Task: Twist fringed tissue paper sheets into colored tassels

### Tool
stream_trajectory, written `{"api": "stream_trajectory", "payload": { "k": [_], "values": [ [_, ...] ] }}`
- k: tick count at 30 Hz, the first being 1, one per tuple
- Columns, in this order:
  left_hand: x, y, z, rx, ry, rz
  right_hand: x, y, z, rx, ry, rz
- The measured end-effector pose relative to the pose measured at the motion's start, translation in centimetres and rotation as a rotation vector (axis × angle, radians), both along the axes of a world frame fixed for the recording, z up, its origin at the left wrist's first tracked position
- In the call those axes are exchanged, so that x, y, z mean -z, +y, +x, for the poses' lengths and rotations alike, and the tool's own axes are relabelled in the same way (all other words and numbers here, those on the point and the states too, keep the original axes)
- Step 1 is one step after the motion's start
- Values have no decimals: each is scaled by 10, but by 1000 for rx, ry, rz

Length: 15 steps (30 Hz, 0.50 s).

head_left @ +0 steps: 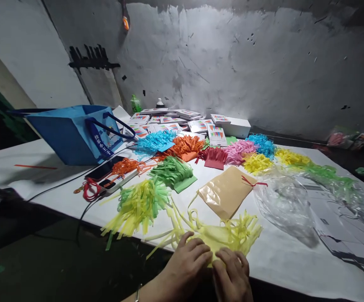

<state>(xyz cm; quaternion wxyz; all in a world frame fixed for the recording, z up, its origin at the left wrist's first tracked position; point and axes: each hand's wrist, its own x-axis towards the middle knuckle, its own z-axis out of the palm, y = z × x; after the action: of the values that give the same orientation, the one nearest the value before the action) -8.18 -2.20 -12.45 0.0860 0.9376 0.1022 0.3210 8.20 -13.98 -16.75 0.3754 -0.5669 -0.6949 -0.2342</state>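
Note:
At the table's front edge lies a sheet of pale yellow fringed tissue paper [216, 237], its cut strips spreading left and right. My left hand [189, 264] has its fingers curled over the left part of the sheet's near edge. Close beside it, my right hand [232, 270] grips the same edge with bent fingers; both thumbs are mostly hidden. To the left rests a yellow and green tissue fringe bundle [140, 201], some strips hanging over the edge. Just beyond the sheet is a brown paper packet [225, 191] with a red strip on its corner.
Fringe bundles in green [172, 172], orange [184, 147], dark red [213, 157] and pink [240, 151] lie farther back. Behind them are stacked printed packs [169, 119]. A blue bag [71, 134] and phone [103, 167] with cables stand left; clear plastic [285, 201] lies right.

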Motion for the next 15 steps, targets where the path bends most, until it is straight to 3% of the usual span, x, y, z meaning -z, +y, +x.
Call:
{"api": "stream_trajectory", "payload": {
  "k": [3, 6, 10, 15],
  "values": [
    [8, -2, 2, 8, -39, -80, -4, -3, 14, -97, -75, -69],
    [4, 4, -3, 40, 31, -164, -11, -6, 22, -112, 3, -117],
    [-10, 7, 3, -159, 215, -244, -20, 4, 15, 122, 183, -143],
    [-26, 17, 27, -402, 492, -269, -29, 32, 9, 353, 155, -175]
  ]
}}
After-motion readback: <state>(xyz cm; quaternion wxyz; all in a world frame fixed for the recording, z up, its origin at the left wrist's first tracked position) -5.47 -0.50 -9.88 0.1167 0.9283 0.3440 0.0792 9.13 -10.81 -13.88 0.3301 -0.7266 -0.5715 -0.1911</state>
